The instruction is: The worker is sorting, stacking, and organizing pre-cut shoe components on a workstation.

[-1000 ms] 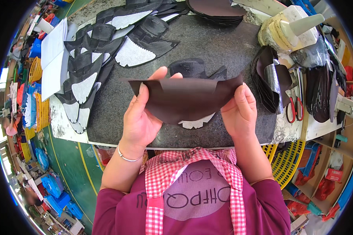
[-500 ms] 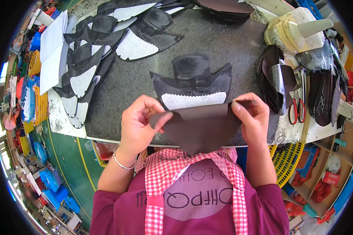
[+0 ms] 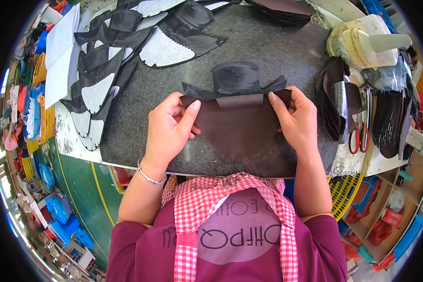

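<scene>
A dark brown piece of leather-like material (image 3: 242, 123) is stretched between my two hands, its rounded edge toward me. My left hand (image 3: 171, 127) pinches its left corner between thumb and fingers. On the opposite corner, my right hand (image 3: 294, 120) has the same kind of pinch. A short flap along the far edge is folded over. Just beyond and partly under it lies a black shaped piece (image 3: 236, 79), with a tab and two side points showing; its nearer part is hidden beneath the brown piece.
Several black pieces with white serrated patches (image 3: 167, 49) overlap at the far left, beside an open booklet (image 3: 61, 56). A white spouted container (image 3: 362, 42) stands at the far right. Near it are folded dark pieces (image 3: 331, 98) and red-handled scissors (image 3: 359, 136).
Both hands have moved away from me with the brown piece. It now covers the white patch and lower part of the black piece, which showed before.
</scene>
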Available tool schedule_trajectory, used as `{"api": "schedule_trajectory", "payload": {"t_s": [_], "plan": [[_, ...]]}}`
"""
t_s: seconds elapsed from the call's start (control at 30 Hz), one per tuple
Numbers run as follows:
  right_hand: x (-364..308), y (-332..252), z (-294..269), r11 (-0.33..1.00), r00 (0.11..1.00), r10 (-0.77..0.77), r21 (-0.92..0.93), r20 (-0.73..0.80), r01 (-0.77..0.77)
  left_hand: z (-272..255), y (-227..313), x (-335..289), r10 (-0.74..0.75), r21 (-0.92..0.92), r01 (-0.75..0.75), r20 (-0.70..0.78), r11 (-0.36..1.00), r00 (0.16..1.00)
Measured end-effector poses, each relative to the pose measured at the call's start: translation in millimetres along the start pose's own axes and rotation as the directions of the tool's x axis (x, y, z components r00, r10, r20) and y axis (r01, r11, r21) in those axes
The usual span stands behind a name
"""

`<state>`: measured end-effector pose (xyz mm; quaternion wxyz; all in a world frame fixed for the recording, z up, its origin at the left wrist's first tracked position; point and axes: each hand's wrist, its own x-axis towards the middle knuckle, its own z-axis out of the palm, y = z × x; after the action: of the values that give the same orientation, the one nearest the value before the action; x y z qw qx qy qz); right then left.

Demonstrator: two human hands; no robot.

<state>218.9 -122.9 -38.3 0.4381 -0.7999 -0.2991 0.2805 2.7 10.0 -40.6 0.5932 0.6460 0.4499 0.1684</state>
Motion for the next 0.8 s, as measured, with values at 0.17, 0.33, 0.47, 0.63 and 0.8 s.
{"api": "schedule_trajectory", "payload": {"t_s": [0.17,0.33,0.47,0.63,0.8], "plan": [[0.8,3.0,2.9,1.000,1.000,0.001,0.003,-0.016,-0.001,0.6,2.3,4.5,-0.064,0.025,0.064,0.004,0.998,0.998],[0.9,1.7,5.0,0.999,0.999,-0.013,-0.053,-0.034,0.011,2.0,1.1,7.2,-0.022,0.145,0.020,0.011,0.989,1.000],[2.1,3.5,4.0,0.998,0.998,-0.037,-0.054,-0.050,0.034,8.5,4.6,5.8,0.294,0.623,-0.189,-0.069,0.759,0.953],[2.4,-7.2,3.2,0.993,0.999,-0.035,-0.110,-0.005,0.034,20.7,-2.1,-3.2,0.741,0.480,-0.845,0.476,0.233,0.475],[12.7,-2.8,-7.9,0.728,0.943,-0.262,-0.683,-0.205,0.054,31.5,3.2,7.2,0.447,0.593,-0.764,0.629,0.253,0.636]]}}
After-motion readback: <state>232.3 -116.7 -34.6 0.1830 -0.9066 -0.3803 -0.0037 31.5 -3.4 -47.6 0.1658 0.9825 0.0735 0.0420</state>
